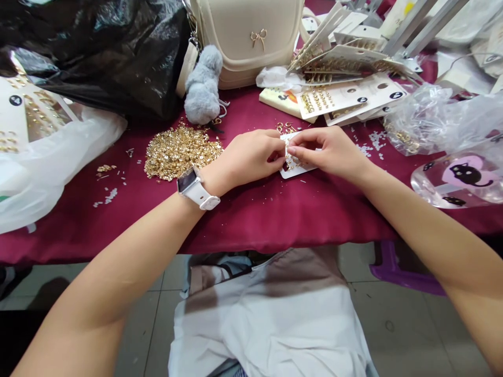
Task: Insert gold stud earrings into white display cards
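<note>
A small white jewelry card [295, 171] lies on the dark red cloth, with several tiny gold pieces on it. My left hand [251, 157], a white-strapped watch [197, 189] on its wrist, has its fingers curled closed at the card's left edge. Over the card's upper part, thumb and forefinger of my right hand [326, 149] are pinched together; whatever is between them is too small to make out. Gold hook-like pieces [286, 127] lie just behind the card. Left of my left hand is a heap of small gold pieces [176, 152].
At the back stand a cream handbag [251, 52] with a grey plush charm [204, 86] and a black plastic bag [106, 57]. Filled earring cards [359, 99] pile up at back right. Clear plastic bags [420, 118] lie right, a white bag [66, 157] left. White bits [377, 140] are scattered about.
</note>
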`<action>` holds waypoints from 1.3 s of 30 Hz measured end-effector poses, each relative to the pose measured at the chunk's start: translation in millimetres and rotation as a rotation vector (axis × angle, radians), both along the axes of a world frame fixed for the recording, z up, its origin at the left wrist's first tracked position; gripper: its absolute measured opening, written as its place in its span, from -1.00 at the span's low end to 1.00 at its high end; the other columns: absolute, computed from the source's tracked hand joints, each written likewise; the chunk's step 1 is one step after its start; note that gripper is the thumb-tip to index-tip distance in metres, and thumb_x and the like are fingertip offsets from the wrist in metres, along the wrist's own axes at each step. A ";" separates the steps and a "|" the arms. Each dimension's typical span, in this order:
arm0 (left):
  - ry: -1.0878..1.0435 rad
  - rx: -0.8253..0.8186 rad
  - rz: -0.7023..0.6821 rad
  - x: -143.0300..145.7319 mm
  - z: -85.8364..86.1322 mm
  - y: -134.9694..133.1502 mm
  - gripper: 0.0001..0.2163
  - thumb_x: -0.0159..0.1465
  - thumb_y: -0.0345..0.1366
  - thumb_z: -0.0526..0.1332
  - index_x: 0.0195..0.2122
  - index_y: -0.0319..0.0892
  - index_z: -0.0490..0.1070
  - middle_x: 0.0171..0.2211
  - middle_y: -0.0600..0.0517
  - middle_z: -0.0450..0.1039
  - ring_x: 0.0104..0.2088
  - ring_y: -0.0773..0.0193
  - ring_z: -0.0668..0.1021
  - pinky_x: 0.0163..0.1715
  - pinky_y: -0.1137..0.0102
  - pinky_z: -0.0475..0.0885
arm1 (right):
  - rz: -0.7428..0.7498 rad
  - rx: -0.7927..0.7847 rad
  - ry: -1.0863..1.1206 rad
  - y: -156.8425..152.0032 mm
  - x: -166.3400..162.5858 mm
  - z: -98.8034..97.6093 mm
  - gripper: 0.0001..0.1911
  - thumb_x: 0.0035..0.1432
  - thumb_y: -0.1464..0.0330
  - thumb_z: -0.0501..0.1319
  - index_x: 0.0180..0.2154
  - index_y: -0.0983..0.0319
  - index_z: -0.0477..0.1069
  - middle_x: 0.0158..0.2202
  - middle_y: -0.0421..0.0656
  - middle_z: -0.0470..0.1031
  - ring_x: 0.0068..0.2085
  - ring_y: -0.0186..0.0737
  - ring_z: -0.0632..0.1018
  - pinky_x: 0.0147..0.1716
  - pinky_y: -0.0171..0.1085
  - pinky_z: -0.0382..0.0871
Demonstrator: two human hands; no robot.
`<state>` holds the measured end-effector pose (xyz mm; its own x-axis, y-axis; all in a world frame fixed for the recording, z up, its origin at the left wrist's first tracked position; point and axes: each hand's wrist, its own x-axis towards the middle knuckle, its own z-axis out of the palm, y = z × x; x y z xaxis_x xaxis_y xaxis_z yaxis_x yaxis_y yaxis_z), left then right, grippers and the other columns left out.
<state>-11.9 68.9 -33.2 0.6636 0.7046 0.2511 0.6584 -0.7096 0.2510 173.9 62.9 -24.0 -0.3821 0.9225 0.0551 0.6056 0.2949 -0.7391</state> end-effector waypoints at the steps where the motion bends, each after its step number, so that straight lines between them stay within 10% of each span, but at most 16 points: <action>1: -0.007 0.005 -0.003 -0.2 -0.5 0.1 -0.77 0.26 -0.28 0.09 -0.36 -0.23 0.52 -0.38 -0.01 0.47 -0.35 0.29 0.50 -0.43 0.44 0.27 | 0.002 0.000 -0.006 0.1 -0.1 -0.1 -0.84 0.05 0.26 0.21 -0.43 0.21 0.46 -0.55 -0.24 0.37 -0.51 -0.36 0.33 -0.49 -0.32 0.22; 30: -0.079 -0.102 0.026 2.3 1.0 0.5 -0.83 0.22 -0.35 0.15 -0.43 -0.23 0.51 -0.45 0.05 0.42 -0.44 0.37 0.43 -0.38 0.44 0.24 | 0.108 0.272 -0.162 6.0 4.7 -5.2 -0.88 0.07 0.37 0.19 -0.43 0.25 0.48 -0.53 -0.22 0.41 -0.49 -0.37 0.34 -0.47 -0.32 0.20; 39: -0.075 -0.139 0.044 3.2 4.2 -0.6 -0.85 0.20 -0.34 0.18 -0.44 -0.24 0.51 -0.48 0.05 0.43 -0.48 0.39 0.38 -0.42 0.45 0.21 | 0.107 0.146 -0.068 7.1 5.8 -0.6 -0.91 0.03 0.35 0.24 -0.47 0.21 0.49 -0.56 -0.22 0.45 -0.52 -0.36 0.38 -0.50 -0.28 0.23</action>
<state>-8.8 68.3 -28.9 0.6148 0.7637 0.1967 0.6636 -0.6358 0.3942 179.7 70.0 -24.6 -0.4849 0.8606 0.1556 0.6123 0.4611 -0.6423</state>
